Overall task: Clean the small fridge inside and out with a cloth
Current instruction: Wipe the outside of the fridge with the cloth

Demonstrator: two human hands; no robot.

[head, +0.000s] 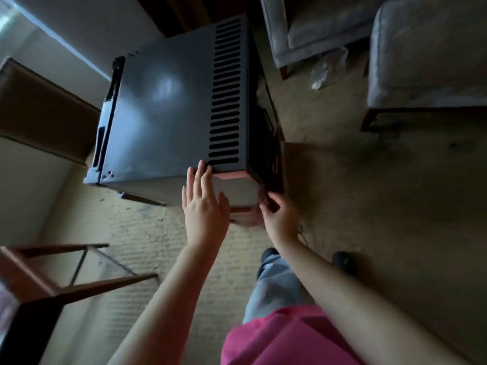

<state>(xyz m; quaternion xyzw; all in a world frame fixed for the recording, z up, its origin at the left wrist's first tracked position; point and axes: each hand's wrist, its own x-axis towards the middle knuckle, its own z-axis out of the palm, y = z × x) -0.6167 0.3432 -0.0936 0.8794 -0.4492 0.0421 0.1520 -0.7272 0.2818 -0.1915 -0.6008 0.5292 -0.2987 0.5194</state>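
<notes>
The small black fridge (163,109) stands on the carpet ahead of me, its flat top panel with a row of vent slots facing the camera. My left hand (204,198) lies flat with straight fingers against the fridge's near side, fingertips reaching the top edge by the slots. My right hand (274,212) curls its fingers round the fridge's near right corner, low down. No cloth shows in view.
Two grey armchairs (427,61) stand on the far right with a clear plastic bag (328,68) on the floor between them. A wooden-framed glass side table (52,275) is at my near left. A wooden cabinet (39,109) lines the left wall.
</notes>
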